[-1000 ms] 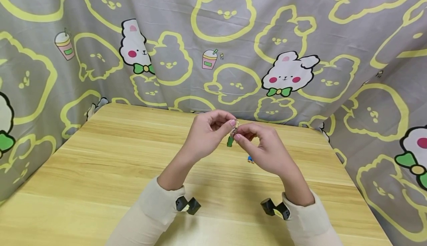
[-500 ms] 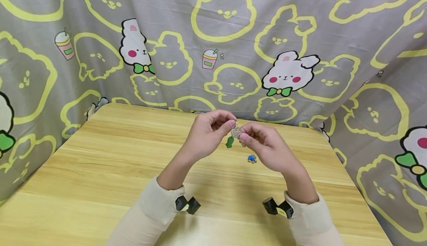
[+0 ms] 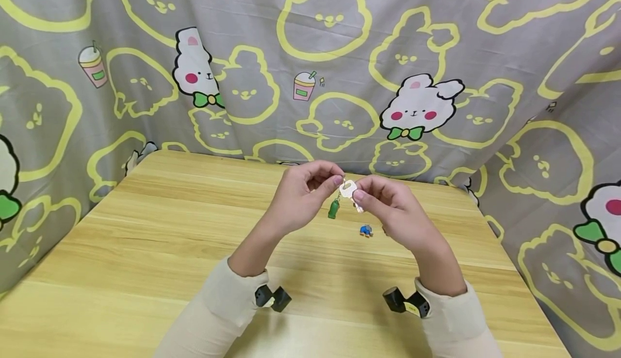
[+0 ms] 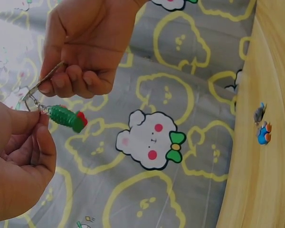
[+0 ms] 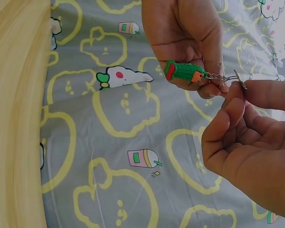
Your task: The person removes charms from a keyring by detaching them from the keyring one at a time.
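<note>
My left hand [image 3: 301, 193] pinches a thin metal key ring [image 4: 29, 100] between thumb and forefinger, above the table. From it a green figure charm [image 3: 333, 208] hangs on a short chain; its end shows red in the left wrist view. My right hand [image 3: 395, 210] grips a silver key [image 3: 347, 188] by thumb and fingers, its head at the ring. In the right wrist view the key [image 5: 242, 81] is seen edge-on, close to the ring. How far the ring passes through the key's hole is too small to tell.
A small blue figure [image 3: 366, 231] with orange feet lies on the wooden table [image 3: 194, 272], below my right hand. Beside it in the left wrist view is a small grey piece [image 4: 259, 113]. A patterned grey curtain [image 3: 262, 23] surrounds the table's back and sides.
My right hand has shifted slightly right and turned the key so its flat face and shaft show. The green charm hangs more freely, and the blue figure is uncovered. My left hand stays put.
</note>
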A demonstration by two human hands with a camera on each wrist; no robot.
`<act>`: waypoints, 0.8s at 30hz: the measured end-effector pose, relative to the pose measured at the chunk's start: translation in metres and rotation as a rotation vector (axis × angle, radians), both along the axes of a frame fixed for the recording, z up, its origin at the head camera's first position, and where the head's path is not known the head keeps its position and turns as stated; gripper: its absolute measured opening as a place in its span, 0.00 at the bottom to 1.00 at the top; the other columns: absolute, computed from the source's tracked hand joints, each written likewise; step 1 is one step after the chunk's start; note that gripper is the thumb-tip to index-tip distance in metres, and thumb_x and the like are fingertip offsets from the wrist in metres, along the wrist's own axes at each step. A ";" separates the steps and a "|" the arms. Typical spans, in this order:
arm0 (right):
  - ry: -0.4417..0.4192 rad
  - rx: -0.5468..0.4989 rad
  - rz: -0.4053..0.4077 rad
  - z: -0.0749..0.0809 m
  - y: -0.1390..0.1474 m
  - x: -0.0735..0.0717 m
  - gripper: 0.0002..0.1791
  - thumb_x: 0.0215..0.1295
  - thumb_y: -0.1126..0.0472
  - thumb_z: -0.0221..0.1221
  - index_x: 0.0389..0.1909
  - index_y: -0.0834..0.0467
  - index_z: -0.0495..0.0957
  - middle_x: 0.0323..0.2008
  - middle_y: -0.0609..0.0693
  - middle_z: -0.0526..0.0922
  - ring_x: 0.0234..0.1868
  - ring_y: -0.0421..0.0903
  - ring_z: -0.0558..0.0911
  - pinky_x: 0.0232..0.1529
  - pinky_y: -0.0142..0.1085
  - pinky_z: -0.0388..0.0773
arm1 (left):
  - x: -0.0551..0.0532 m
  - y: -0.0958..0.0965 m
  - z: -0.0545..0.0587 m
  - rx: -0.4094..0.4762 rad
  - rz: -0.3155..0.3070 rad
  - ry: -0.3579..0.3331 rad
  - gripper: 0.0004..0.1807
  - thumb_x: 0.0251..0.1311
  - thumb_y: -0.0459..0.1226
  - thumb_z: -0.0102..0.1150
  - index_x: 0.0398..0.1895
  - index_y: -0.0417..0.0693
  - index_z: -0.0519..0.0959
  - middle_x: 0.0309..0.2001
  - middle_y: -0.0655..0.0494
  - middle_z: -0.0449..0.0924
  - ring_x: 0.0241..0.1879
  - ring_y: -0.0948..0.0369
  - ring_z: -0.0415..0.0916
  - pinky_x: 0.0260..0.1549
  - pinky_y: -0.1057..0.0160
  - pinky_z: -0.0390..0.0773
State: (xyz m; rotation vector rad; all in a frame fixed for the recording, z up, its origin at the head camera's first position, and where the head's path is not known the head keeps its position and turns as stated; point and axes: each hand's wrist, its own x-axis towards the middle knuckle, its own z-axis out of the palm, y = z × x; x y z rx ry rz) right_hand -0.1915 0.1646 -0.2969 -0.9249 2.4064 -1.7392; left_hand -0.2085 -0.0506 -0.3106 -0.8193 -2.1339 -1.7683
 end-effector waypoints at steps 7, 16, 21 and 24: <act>-0.056 0.011 -0.081 0.002 0.001 0.000 0.11 0.80 0.59 0.54 0.46 0.65 0.77 0.35 0.53 0.76 0.33 0.47 0.74 0.20 0.34 0.69 | 0.000 -0.001 0.001 -0.008 0.009 0.010 0.05 0.71 0.35 0.61 0.42 0.43 0.84 0.33 0.53 0.82 0.30 0.57 0.74 0.29 0.65 0.74; -0.016 -0.142 -0.156 0.000 -0.001 -0.003 0.10 0.75 0.63 0.59 0.47 0.68 0.81 0.32 0.49 0.83 0.35 0.45 0.80 0.40 0.33 0.80 | 0.000 -0.003 0.003 -0.035 0.026 0.020 0.05 0.72 0.34 0.61 0.42 0.43 0.84 0.33 0.55 0.82 0.30 0.59 0.75 0.31 0.63 0.76; 0.008 -0.049 -0.195 0.002 0.002 -0.002 0.12 0.73 0.61 0.62 0.48 0.66 0.85 0.36 0.47 0.87 0.39 0.47 0.81 0.43 0.34 0.80 | 0.000 -0.005 0.003 -0.034 0.034 0.027 0.06 0.72 0.34 0.61 0.43 0.42 0.85 0.33 0.55 0.82 0.30 0.59 0.75 0.31 0.62 0.77; 0.021 -0.039 -0.168 0.003 0.004 -0.001 0.11 0.72 0.63 0.63 0.50 0.65 0.85 0.39 0.49 0.88 0.40 0.47 0.82 0.42 0.34 0.80 | 0.000 -0.005 0.004 -0.032 0.039 0.025 0.06 0.72 0.34 0.61 0.43 0.42 0.85 0.34 0.55 0.82 0.31 0.59 0.75 0.32 0.61 0.77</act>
